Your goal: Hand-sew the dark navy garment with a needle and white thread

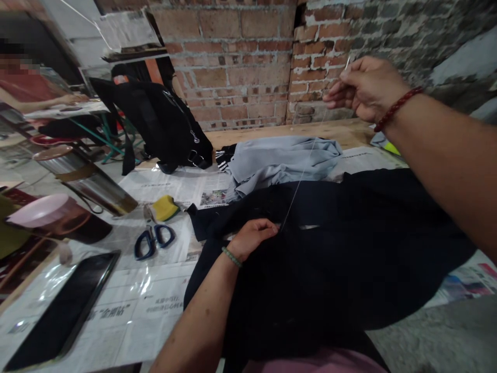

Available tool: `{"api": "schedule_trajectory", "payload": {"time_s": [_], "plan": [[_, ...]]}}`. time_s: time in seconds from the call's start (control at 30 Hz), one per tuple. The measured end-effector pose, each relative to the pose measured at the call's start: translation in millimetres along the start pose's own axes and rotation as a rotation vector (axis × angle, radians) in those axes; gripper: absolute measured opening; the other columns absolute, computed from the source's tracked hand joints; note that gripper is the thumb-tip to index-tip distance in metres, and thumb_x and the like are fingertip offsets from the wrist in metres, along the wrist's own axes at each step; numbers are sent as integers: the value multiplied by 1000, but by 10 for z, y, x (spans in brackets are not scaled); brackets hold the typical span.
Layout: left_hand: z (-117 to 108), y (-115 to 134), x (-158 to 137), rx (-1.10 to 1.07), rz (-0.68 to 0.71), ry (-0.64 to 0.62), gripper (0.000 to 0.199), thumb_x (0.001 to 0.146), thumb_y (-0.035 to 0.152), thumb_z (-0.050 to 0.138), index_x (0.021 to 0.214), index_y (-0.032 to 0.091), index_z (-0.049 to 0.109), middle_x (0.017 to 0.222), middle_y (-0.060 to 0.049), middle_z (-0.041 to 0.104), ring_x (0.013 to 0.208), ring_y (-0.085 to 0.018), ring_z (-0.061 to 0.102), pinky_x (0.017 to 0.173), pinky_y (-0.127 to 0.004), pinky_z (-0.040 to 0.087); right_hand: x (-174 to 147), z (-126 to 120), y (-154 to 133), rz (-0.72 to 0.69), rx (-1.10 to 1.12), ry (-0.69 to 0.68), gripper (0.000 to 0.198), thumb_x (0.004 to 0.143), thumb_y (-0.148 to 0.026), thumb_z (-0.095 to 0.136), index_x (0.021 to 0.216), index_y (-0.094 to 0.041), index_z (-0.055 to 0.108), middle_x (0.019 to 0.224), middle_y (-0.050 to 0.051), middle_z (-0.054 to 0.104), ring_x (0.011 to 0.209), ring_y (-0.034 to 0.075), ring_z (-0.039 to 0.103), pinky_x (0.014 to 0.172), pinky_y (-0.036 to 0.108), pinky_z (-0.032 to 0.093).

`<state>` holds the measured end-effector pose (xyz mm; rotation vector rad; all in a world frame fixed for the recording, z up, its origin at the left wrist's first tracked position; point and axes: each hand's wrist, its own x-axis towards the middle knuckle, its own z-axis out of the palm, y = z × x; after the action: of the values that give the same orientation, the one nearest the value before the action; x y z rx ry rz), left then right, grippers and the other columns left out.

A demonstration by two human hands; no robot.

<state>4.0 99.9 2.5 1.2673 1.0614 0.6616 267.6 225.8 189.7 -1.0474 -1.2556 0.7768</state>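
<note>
A dark navy garment is spread over the near side of the table and hangs off its front edge. My left hand pinches a bit of its cloth between thumb and fingers. Raised high at the right, my right hand is closed on a small, thin needle. A pale thread runs taut from the right hand down to the cloth beside my left fingertips. A folded light grey garment lies just behind the navy one.
Left of the garment lie blue-handled scissors, a yellow sponge and a phone. A steel flask and a pink-lidded cup stand farther left. Behind are a black bag and a brick wall. Another person sits at the far left.
</note>
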Motion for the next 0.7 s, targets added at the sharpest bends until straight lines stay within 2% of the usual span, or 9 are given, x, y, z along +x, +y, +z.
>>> {"api": "schedule_trajectory", "payload": {"time_s": [0.17,0.3,0.4,0.53,0.63,0.7], "plan": [[2,15,-9,-13,-26,6,19,63,32,66,63,15,60,57,4,52,53,-7,43,53,-21,33,113,-57,-86,-95,0,161,14,79,-4,41,73,-16,41,43,-6,55,48,10,61,58,34,48],[-12,15,-11,3,-25,14,19,63,33,66,64,15,61,57,4,53,53,-8,44,54,-21,34,117,-93,-97,-98,0,152,12,80,-6,41,74,-16,41,43,-5,54,51,13,63,56,33,47],[-61,24,-28,41,15,1,18,65,33,63,69,15,63,63,2,56,59,-10,48,59,-22,37,-32,-78,-65,-70,44,136,15,80,-5,41,72,-17,42,46,-4,56,53,15,63,55,34,48],[-172,54,-76,174,22,-11,24,63,32,64,82,17,65,63,2,57,58,-10,49,55,-22,37,-572,-40,16,-48,148,72,13,81,-8,43,73,-19,44,49,-4,56,50,15,61,55,32,49],[-229,73,-115,252,3,11,28,60,31,67,83,17,64,58,3,56,54,-10,49,52,-21,36,-1210,-17,116,32,217,-65,6,80,-16,48,77,-20,44,54,-3,57,47,14,58,50,29,48],[-235,74,-141,282,-6,-11,24,60,31,65,79,16,65,58,3,58,53,-11,50,52,-22,36,-1678,23,218,135,219,-163,10,78,-24,53,82,-22,44,56,-4,57,45,13,57,46,27,47]]}}
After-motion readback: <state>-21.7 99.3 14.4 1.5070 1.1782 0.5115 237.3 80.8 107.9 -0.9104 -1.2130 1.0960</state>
